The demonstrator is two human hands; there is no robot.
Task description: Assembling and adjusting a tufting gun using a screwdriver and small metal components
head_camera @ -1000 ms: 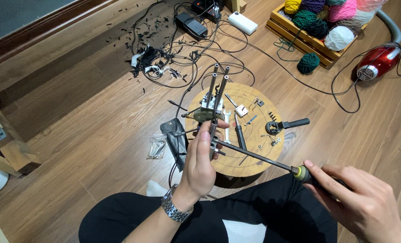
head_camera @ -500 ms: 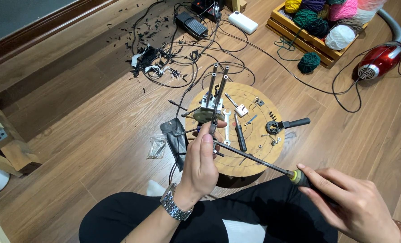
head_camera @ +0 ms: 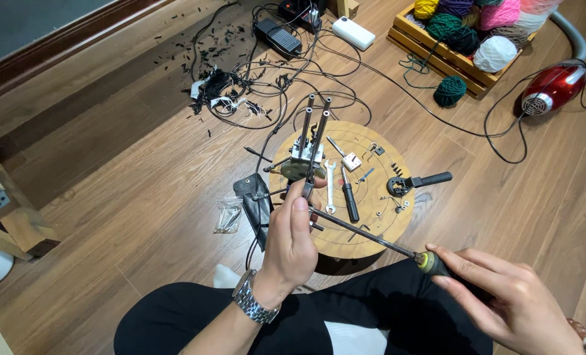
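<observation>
My left hand point(head_camera: 292, 242), a metal watch on its wrist, holds up a small metal assembly point(head_camera: 308, 148) with two long rods pointing away from me, above a round wooden board point(head_camera: 372, 220). My right hand point(head_camera: 503, 302) grips the yellow-and-black handle of a long screwdriver point(head_camera: 372, 235). Its shaft runs up and left, with the tip at the assembly just beside my left thumb. On the board lie a small spanner point(head_camera: 330, 190), a black-handled screwdriver point(head_camera: 349, 197), a black-handled round tool point(head_camera: 415, 182) and small loose parts.
A black pouch point(head_camera: 255, 200) and a clear bag of small parts point(head_camera: 228, 215) lie left of the board. Tangled cables point(head_camera: 267, 98) and a pedal point(head_camera: 276, 36) sit further off. A crate of yarn balls point(head_camera: 470, 26), a loose green ball point(head_camera: 449, 91) and a red vacuum cleaner point(head_camera: 553, 85) are at right.
Almost nothing has moved. My right hand has shifted slightly on the screwdriver handle, with the tip staying at the assembly in my left hand.
</observation>
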